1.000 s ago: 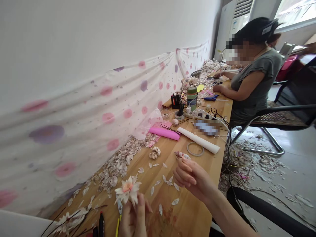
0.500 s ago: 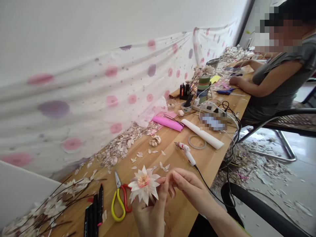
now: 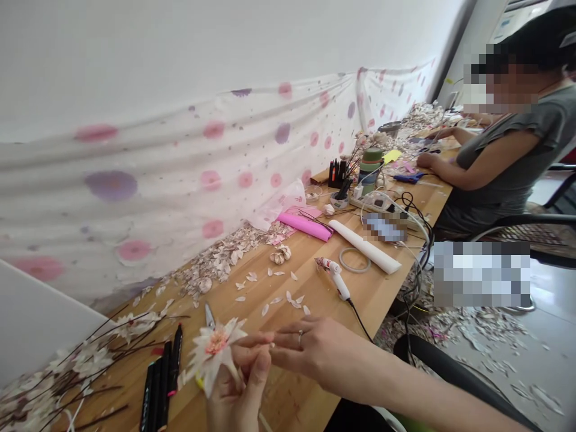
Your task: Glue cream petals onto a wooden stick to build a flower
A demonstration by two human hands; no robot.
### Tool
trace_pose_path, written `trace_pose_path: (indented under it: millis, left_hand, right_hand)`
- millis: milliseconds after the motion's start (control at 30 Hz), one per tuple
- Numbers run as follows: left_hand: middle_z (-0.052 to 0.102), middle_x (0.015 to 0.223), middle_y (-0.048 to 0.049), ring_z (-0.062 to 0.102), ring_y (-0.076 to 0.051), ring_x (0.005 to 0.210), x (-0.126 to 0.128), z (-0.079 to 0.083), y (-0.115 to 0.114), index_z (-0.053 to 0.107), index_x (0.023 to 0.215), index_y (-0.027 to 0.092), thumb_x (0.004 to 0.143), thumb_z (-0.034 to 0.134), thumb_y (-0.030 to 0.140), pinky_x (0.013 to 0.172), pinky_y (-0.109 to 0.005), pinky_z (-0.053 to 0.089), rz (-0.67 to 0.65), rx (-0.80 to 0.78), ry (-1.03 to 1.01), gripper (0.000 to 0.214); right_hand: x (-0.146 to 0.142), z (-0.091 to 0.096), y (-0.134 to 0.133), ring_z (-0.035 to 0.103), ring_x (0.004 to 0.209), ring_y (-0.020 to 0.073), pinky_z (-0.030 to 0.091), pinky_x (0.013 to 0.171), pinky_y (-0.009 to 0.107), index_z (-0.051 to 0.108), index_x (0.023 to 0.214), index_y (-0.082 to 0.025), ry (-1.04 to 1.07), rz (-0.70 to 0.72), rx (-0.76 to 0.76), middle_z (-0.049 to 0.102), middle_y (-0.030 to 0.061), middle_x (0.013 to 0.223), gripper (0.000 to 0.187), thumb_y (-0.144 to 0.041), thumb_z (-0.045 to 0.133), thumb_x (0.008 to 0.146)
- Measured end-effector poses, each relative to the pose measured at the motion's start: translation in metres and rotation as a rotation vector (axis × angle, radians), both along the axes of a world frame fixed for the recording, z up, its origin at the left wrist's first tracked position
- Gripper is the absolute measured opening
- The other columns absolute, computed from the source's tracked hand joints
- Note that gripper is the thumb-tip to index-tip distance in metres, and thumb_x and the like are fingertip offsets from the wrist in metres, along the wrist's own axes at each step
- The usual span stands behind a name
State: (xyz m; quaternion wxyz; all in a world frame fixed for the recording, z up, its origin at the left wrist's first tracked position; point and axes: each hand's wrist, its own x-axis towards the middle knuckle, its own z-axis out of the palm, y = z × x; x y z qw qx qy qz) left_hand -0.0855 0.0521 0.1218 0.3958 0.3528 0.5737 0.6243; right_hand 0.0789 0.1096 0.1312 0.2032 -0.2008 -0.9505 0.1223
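Fingers (image 3: 259,371) of our left hand (image 3: 236,393) curl behind the pink-centred white flower (image 3: 215,348), holding it | it lies left of our right fingertips (image 3: 279,339), left hand nearer, long axis unclear to us | our right hand (image 3: 326,354) spans across, fingers together, tips meeting the left's; any pinch there we cannot make out

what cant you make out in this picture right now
All in the head view:
Underside of the white, pink-centred, pointed-petalled flower: hidden by its petals and the left hand.
Handles of the grey-bladed metal scissors: mostly behind the flower and left hand.
Anything under the right hand: covered by its own back and fingers.
Pale flat object beside the white roll: masked by pixelation.
Smooth white panel: cut off by the left edge.
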Motion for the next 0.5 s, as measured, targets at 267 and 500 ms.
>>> trace_pose_path:
  millis: [267,500]
  left_hand:
    - [0.077,0.075,-0.0053,0.069,-0.02,0.069,-0.031,-0.006,-0.028,0.08,0.081,0.023,0.06,0.087,0.055,0.051,-0.023,0.054,0.077,-0.073,0.009,0.039]
    - [0.057,0.045,0.0059,0.047,-0.007,0.037,-0.027,-0.011,-0.03,0.069,0.065,0.02,0.054,0.093,0.047,0.034,-0.015,0.035,0.011,-0.124,-0.236,0.037]
  right_hand:
    - [0.002,0.009,-0.012,0.033,0.148,0.0291,0.037,0.114,0.051,0.049,0.141,-0.016,-0.218,0.15,0.268,0.044,0.0172,0.155,0.039,-0.02,0.036,0.105]
    - [0.01,0.008,-0.024,0.0,0.155,0.0301,0.003,0.122,0.065,0.06,0.13,-0.014,-0.175,0.19,0.257,0.032,0.0111,0.162,0.037,-0.013,0.045,0.096]
